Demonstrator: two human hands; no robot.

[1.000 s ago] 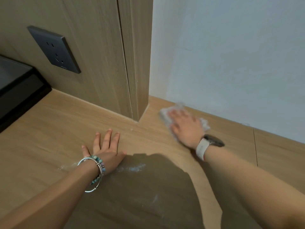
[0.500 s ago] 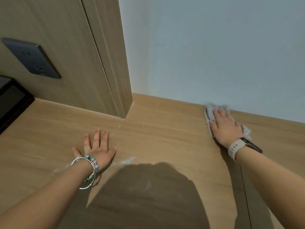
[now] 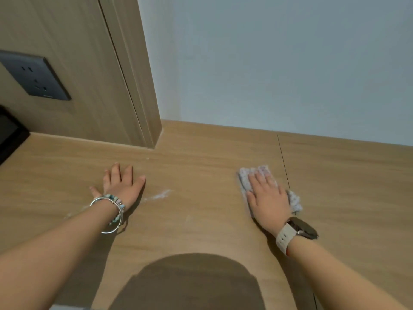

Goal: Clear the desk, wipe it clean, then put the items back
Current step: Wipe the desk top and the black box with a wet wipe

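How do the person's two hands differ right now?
The left hand lies directly on the desk; the right hand presses a speckled cloth onto it. The left wrist carries bracelets, the right a watch. White powder streaks lie beside the left hand, not the right. Both are palm down with straight fingers.

I see a pale wooden desk: a white dust streak just left of centre, a speckled cloth at three o'clock, a black object at ten.

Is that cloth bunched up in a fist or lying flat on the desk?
Flat: the cloth lies on the desk under the right hand, fingers straight.
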